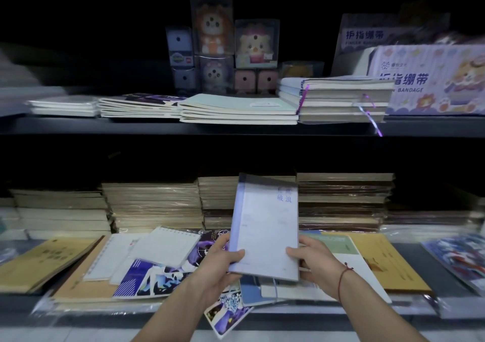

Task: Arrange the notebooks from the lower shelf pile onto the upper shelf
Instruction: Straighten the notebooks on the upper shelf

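A pale lavender notebook [266, 226] is lifted upright above the lower shelf pile [168, 263]. My left hand [219, 260] grips its lower left edge, thumb on the cover. On the lower right edge my right hand [313, 261] holds it the same way; a red string circles that wrist. The upper shelf [183, 129] carries several low notebook stacks: white ones at the left [64, 106], purple-covered ones [141, 105], pale green ones [236, 109], and thicker ribbon-tied ones [341, 97] at the right.
Toy boxes [212, 26] stand behind the upper stacks, and a finger-bandage display box [433, 79] fills the right end. Tall wrapped notebook stacks [152, 205] line the back of the lower shelf. Brown and yellow exercise books [44, 263] lie at its front.
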`<act>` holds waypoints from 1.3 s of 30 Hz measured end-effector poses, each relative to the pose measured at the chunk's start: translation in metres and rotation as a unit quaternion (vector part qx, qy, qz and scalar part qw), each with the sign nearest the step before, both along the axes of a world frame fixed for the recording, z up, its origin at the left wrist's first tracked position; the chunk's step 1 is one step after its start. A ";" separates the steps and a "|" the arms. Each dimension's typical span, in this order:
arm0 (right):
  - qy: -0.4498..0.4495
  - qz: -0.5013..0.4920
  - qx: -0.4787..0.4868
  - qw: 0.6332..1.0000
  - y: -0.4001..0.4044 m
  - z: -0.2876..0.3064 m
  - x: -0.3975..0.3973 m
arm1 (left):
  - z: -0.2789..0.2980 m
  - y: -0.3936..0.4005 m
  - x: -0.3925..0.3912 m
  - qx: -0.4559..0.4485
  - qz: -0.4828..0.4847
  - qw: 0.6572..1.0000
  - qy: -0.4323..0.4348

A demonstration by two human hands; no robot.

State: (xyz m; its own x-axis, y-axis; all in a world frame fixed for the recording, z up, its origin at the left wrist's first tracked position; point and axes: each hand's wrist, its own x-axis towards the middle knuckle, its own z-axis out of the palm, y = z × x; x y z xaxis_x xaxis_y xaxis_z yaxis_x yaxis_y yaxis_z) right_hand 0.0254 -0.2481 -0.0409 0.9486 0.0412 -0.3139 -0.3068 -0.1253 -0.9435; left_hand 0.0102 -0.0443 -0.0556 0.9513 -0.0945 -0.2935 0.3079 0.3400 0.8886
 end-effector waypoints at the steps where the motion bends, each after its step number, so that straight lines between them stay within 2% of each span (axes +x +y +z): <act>1: -0.008 -0.004 0.007 1.000 0.000 0.000 0.000 | 0.000 0.000 0.000 0.009 0.004 1.000 -0.006; 8: -0.043 0.005 0.043 0.998 -0.001 0.000 -0.003 | -0.002 0.001 -0.002 0.067 0.032 0.997 -0.029; 18: -0.058 0.014 0.075 0.995 0.000 -0.003 -0.003 | -0.002 0.004 -0.001 0.077 0.045 0.995 -0.046; 39: -0.054 0.050 0.030 0.997 0.002 0.001 -0.007 | -0.006 0.010 -0.001 0.069 0.071 0.995 -0.035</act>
State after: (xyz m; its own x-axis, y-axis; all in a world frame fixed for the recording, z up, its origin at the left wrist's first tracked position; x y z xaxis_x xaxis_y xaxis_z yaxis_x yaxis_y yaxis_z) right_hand 0.0185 -0.2463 -0.0401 0.9670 0.1534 -0.2034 -0.1907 -0.0934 -0.9772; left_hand 0.0096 -0.0342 -0.0616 0.9706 0.0779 -0.2279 0.2024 0.2492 0.9471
